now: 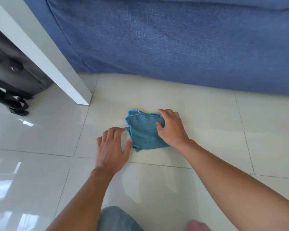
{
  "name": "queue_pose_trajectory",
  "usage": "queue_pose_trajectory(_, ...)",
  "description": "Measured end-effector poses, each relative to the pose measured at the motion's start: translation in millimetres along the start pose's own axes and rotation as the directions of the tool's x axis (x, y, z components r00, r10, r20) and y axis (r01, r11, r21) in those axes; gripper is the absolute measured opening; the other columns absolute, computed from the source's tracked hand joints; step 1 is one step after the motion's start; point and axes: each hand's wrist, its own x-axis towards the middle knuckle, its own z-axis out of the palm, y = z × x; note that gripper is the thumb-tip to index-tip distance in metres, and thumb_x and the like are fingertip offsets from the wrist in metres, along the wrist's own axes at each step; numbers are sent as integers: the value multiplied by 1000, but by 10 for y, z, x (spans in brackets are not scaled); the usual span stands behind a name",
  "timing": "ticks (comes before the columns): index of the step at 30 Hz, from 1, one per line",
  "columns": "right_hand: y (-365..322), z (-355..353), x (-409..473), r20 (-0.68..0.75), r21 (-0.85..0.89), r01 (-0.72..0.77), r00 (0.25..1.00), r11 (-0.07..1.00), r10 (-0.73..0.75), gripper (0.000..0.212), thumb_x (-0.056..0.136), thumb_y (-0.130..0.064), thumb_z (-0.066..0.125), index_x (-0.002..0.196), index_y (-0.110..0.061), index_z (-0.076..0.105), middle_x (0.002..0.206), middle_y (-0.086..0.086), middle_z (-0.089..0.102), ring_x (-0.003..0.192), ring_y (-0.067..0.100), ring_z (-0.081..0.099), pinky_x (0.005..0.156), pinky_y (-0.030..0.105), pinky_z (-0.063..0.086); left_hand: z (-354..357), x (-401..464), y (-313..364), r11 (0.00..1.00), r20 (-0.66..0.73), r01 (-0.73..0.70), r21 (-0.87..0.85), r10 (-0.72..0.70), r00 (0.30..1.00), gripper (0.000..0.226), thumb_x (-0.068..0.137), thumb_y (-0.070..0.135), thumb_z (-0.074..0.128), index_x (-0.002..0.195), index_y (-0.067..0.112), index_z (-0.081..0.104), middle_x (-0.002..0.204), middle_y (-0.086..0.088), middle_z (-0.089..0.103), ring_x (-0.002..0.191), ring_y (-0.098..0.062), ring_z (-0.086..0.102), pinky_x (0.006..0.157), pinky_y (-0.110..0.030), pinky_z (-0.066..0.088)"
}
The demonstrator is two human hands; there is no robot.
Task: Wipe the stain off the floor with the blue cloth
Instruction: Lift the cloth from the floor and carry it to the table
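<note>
Blue cloth (143, 130) under right fingers (160, 125), floor (207, 122)

My living room at home, blue fabric sofa (173, 39) ahead of me, glossy pale tiled floor (207, 114), white furniture leg (45, 55) beside it

The scene is bright and evenly lit by soft daylight; the glossy floor tiles (198, 117) throw back pale window-shaped glare along the left edge, strongest at the lower left; a fainter sheen lies on the tile between the forearms; shadows are weak and short, a soft one under the left hand (112, 147) and a thin dark line beneath the sofa (173, 39); the wide lens bends the white table leg (45, 55) and the tile joints toward the edges; the dark bag (12, 72) at far left is smeared and soft; the knee (117, 219) at the bottom is out of focus; the centre is fairly sharp.
</note>
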Motion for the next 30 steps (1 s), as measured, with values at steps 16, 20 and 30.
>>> queue_pose_trajectory(16,-44,-422,-260,181,346,5,981,938,-72,14,97,-16,58,96,-27,68,89,-6,70,81,23,65,76,39,52,-235,499,614,1000,276,1,25,-8,961,36,96,27,50,132,26,53,120,0,61,112,-29,49,92,-42,44)
queue_pose_trajectory(20,-70,-727,-330,124,337,35,989,941,-82,11,97,-20,58,95,-27,66,89,-5,72,82,26,68,78,43,54,-492,480,706,995,307,84,-61,-61,950,13,89,41,57,88,28,59,95,6,54,101,-22,40,86,-38,34)
queue_pose_trajectory(30,-503,-1684,-226,-27,462,81,997,883,-77,15,98,-16,60,91,-29,64,91,-8,73,72,7,64,70,27,49,-1455,619,1163,602,200,182,-778,-38,979,10,95,18,66,91,27,69,81,18,73,76,0,67,67,-11,47)
